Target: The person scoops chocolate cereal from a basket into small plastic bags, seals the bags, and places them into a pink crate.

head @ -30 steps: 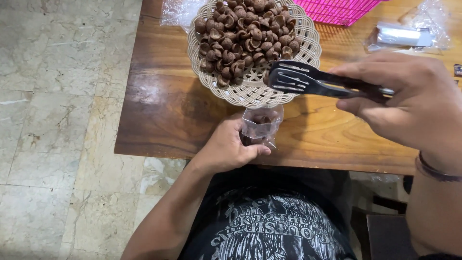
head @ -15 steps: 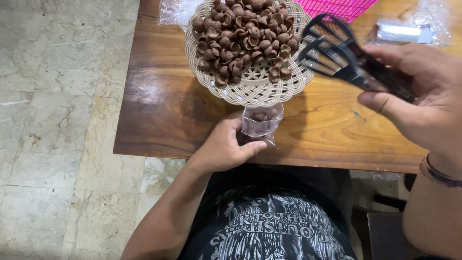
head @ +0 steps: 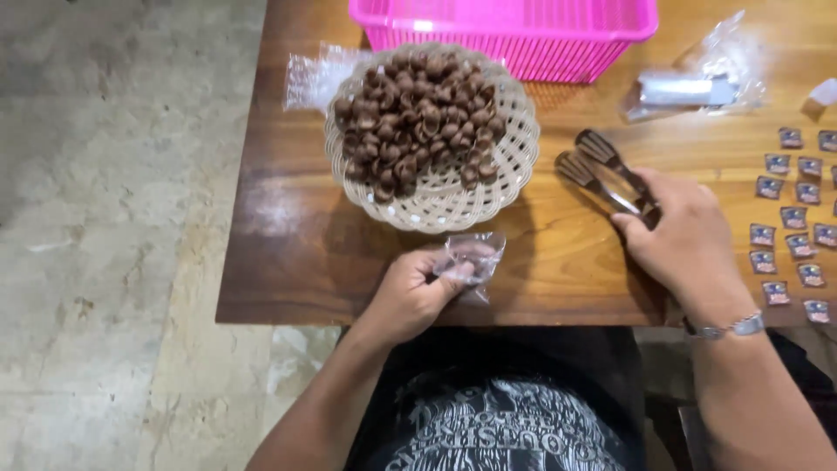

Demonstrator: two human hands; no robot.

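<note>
Small clear plastic pouch [head: 472,259], crumpled, sits at the near edge of the brown wooden table [head: 288,253], just below the white woven basket of brown chocolate shells [head: 432,139]. Left hand [head: 410,292] pinches the pouch at its lower side. Risk, as I judge it: so near the edge, a loose pinch could let the pouch slip off. Right hand [head: 684,240], well apart to the right, is closed around black plastic tongs [head: 606,174] lying on the table; a careless sweep could scatter the small blue stickers [head: 789,218] beside it.
</note>
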